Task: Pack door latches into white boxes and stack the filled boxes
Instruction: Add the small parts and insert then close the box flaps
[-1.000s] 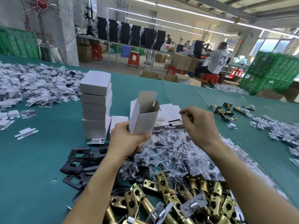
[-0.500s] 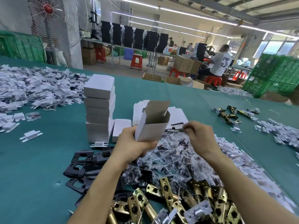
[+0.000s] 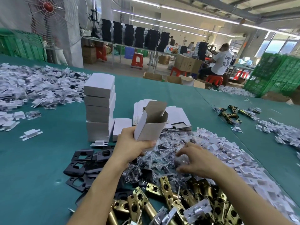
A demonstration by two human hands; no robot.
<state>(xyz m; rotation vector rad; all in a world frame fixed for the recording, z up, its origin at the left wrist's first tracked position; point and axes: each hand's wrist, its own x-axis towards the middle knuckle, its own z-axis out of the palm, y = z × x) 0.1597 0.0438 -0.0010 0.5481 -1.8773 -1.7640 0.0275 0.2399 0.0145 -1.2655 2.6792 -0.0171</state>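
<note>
Workshop beyond the teal table (image 3: 32,176)
Caged fan (image 3: 48,7) at eleven o'clock, red stool (image 3: 137,60) at twelve, seated worker (image 3: 222,63) at one, green crates (image 3: 276,73) at two.

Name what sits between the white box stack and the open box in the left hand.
A single white box, standing beside the stack, in the head view.

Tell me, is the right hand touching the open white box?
Apart. The head view shows the right hand down on the clear bags, with a gap to the open box that the left hand holds.
</note>
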